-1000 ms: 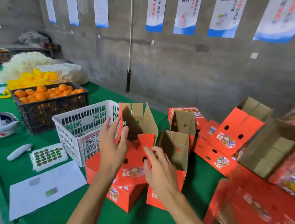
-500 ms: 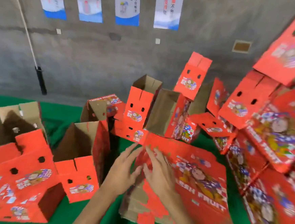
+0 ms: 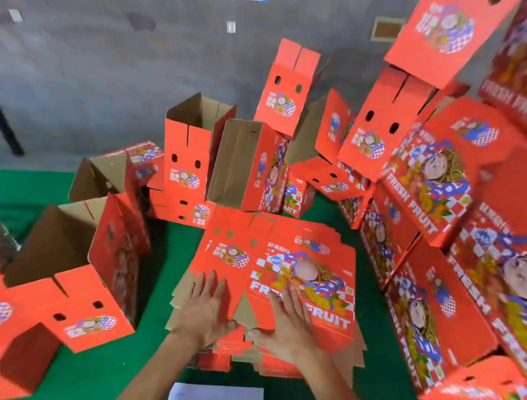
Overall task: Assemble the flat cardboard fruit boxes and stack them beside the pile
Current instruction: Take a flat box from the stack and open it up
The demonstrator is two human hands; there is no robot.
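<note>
On the green tabletop (image 3: pixel 168 274) before you, flat box pile (image 3: pixel 282 264) | left hand (image 3: pixel 208 309), right hand (image 3: pixel 290 325) flat, open on top sheet | risk: two blanks lift together, or nudging leaning assembled boxes (image 3: pixel 429 194).

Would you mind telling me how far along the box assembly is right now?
Done: many assembled boxes are piled at the right and rear, with more open ones at the left. In hand: the left hand and right hand lie flat on the top blank of the flat stack, not yet lifted. Left: a stack of flat blanks still lies beneath it, so a good deal remains.
</note>
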